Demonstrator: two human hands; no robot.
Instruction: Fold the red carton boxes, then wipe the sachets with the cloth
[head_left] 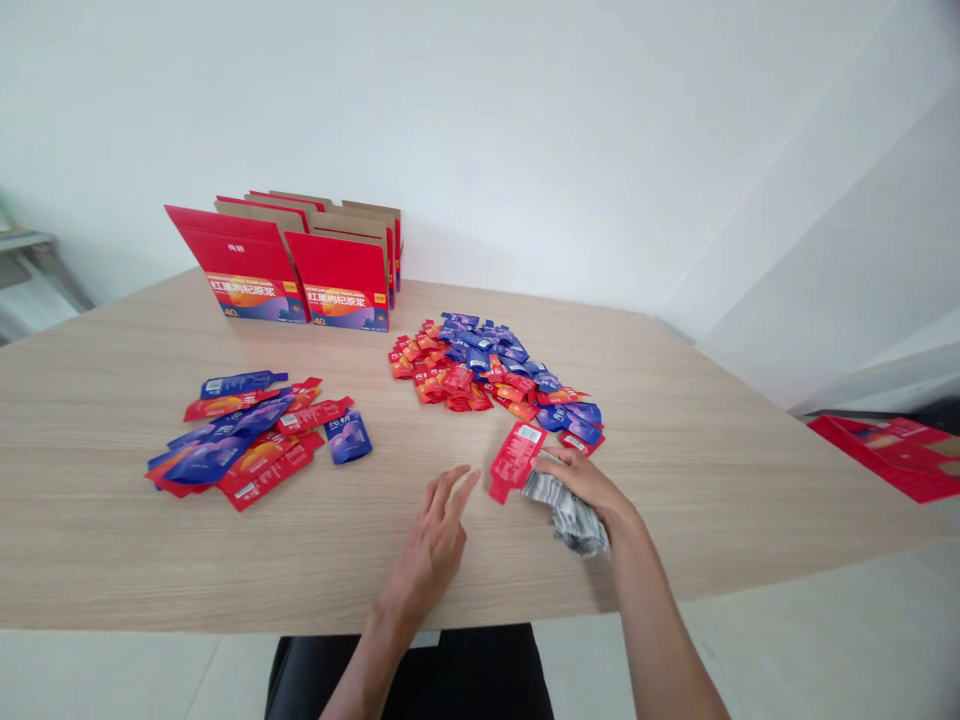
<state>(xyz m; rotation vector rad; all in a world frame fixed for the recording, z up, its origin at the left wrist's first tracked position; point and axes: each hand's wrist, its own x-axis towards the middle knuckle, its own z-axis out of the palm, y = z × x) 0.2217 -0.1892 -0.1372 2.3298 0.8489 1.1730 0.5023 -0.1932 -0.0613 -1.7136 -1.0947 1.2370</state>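
My left hand [433, 540] is just above the near part of the table, fingers apart, with nothing in it. Its fingertips point at a flat red pouch [516, 455] with a white barcode label, a small gap away. My right hand [585, 485] is wrapped round a crumpled grey-and-white cloth [566, 512]. The pouch's right edge meets the right fingers and the cloth; whether they pinch it I cannot tell. Behind both hands lies a heap of small red and blue pouches [480, 360]. At the left is a looser pile of larger red and blue pouches [247, 440].
Several red cardboard boxes [341, 275] with raised flaps stand in rows at the back left of the wooden table [675, 440]. Another red box [892, 460] sits beyond the right edge. A white wall [525, 150] rises behind the table.
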